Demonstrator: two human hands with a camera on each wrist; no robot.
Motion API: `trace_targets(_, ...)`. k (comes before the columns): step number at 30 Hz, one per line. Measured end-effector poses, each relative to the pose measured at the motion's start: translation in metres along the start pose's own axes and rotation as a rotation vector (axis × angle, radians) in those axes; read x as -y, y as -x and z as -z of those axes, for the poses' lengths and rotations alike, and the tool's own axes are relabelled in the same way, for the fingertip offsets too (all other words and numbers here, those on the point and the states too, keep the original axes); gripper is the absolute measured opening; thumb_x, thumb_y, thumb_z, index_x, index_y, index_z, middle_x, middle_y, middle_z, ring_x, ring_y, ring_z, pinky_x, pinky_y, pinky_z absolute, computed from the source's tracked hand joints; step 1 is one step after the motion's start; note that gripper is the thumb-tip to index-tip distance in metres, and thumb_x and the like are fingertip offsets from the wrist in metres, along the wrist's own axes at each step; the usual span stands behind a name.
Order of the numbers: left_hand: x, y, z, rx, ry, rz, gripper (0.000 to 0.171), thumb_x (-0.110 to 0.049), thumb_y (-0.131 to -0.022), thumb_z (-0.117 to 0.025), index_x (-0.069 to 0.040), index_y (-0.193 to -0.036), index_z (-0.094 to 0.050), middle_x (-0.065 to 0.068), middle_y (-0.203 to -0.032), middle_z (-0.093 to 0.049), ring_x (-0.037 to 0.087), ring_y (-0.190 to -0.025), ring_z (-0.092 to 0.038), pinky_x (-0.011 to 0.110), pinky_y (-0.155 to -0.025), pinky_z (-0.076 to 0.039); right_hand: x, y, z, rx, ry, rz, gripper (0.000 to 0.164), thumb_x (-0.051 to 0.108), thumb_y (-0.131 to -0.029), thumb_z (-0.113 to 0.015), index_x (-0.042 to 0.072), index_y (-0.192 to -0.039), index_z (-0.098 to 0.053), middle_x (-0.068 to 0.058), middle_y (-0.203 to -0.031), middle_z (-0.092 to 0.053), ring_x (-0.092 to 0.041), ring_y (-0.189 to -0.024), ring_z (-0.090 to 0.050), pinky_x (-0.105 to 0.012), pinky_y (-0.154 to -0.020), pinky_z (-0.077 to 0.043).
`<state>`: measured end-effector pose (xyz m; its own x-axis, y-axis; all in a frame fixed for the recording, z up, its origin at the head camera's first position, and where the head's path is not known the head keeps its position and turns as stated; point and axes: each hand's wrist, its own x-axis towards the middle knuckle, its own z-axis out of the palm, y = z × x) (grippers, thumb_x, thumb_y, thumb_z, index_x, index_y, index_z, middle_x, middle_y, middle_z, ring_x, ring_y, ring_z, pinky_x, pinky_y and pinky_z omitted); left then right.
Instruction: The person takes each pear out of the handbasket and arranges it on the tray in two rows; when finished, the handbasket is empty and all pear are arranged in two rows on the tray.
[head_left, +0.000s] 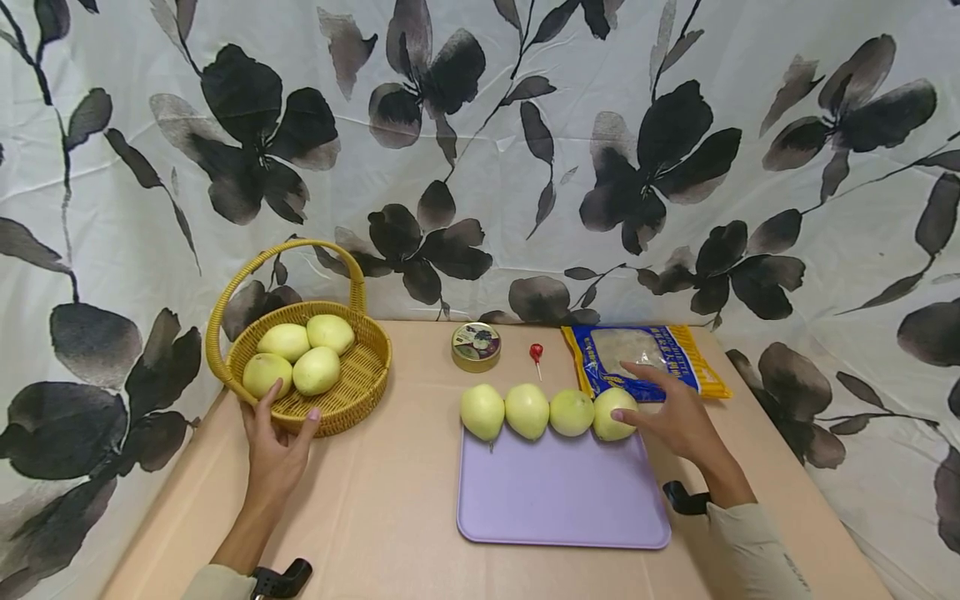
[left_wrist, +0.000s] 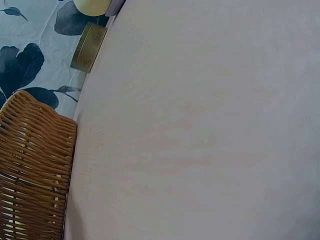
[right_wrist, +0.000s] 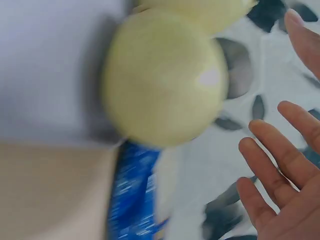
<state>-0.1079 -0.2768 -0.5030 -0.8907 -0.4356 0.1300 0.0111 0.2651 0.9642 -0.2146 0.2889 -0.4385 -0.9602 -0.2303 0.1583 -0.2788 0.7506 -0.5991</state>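
Note:
My left hand (head_left: 273, 454) rests against the near side of a yellow wicker basket (head_left: 367, 383), its fingers spread at the rim. Several pale yellow-green pears (head_left: 317, 371) lie in the basket's left part. Over the right end of a purple tray (head_left: 555, 500), my right hand (head_left: 678, 417) is spread beside the rightmost pear (head_left: 613, 404) of a row along the tray's far edge. In the right wrist view that pear (right_wrist: 165, 80) is blurred, and the fingers (right_wrist: 272, 150) stand apart with nothing between them. The left wrist view shows only the basket's woven side (left_wrist: 35, 170), not the hand.
Behind the tray stand a round gold tin (head_left: 476, 347) and a red lollipop (head_left: 536, 354). A blue and yellow plastic packet (head_left: 637, 358) lies at the back right. The table (head_left: 390, 500) ends at a floral curtain (head_left: 525, 150).

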Motion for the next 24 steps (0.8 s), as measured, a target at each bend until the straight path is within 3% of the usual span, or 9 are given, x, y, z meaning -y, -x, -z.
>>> trace_targets(6,-0.001,0.000,0.000,-0.005,-0.008,0.006,0.081,-0.021,-0.105,-0.067,-0.027,-0.171,-0.021,-0.007,-0.176,0.022,0.019,-0.163,-0.006,0.013,-0.126,-0.020,0.043,-0.011,0.001,-0.130,-0.040,0.129,0.084,0.040,-0.078,-0.096,0.024,-0.152,-0.060,-0.016,-0.155,-0.059,-0.046,-0.147,-0.048,-0.073,-0.115,-0.039)
trace_targets(11,-0.002,-0.001,-0.001,-0.006,-0.006,0.010,0.080,-0.022,-0.105,-0.068,-0.029,-0.170,-0.022,-0.009,-0.176,0.021,0.019,-0.163,-0.008,0.030,-0.132,-0.021,0.079,-0.024,-0.006,-0.216,-0.156,0.217,0.081,0.030,-0.077,-0.099,0.027,-0.150,-0.062,-0.010,-0.152,-0.062,-0.039,-0.146,-0.050,-0.070,-0.118,-0.038)
trace_targets(20,-0.003,0.000,-0.002,-0.003,0.002,0.023,0.081,-0.023,-0.105,-0.067,-0.028,-0.171,-0.020,-0.007,-0.177,0.020,0.022,-0.163,-0.009,0.048,-0.134,-0.019,0.138,-0.052,-0.034,-0.240,-0.340,0.340,0.077,0.023,-0.077,-0.098,0.023,-0.147,-0.065,-0.001,-0.149,-0.064,-0.027,-0.147,-0.051,-0.059,-0.125,-0.036)
trace_targets(23,-0.003,0.001,-0.002,-0.008,0.005,0.018,0.081,-0.023,-0.105,-0.068,-0.028,-0.171,-0.021,-0.007,-0.177,0.019,0.021,-0.162,-0.009,0.052,-0.134,-0.019,0.154,-0.061,-0.047,-0.245,-0.399,0.368,0.075,0.023,-0.078,-0.098,0.024,-0.146,-0.065,0.001,-0.148,-0.065,-0.022,-0.145,-0.053,-0.055,-0.124,-0.038)
trace_targets(24,-0.004,0.001,-0.002,-0.007,0.007,0.016,0.081,-0.023,-0.105,-0.068,-0.027,-0.171,-0.021,-0.007,-0.177,0.019,0.021,-0.162,-0.008,0.053,-0.134,-0.019,0.160,-0.063,-0.051,-0.243,-0.416,0.372,0.074,0.023,-0.079,-0.097,0.024,-0.145,-0.065,0.002,-0.148,-0.065,-0.021,-0.144,-0.053,-0.054,-0.119,-0.043)
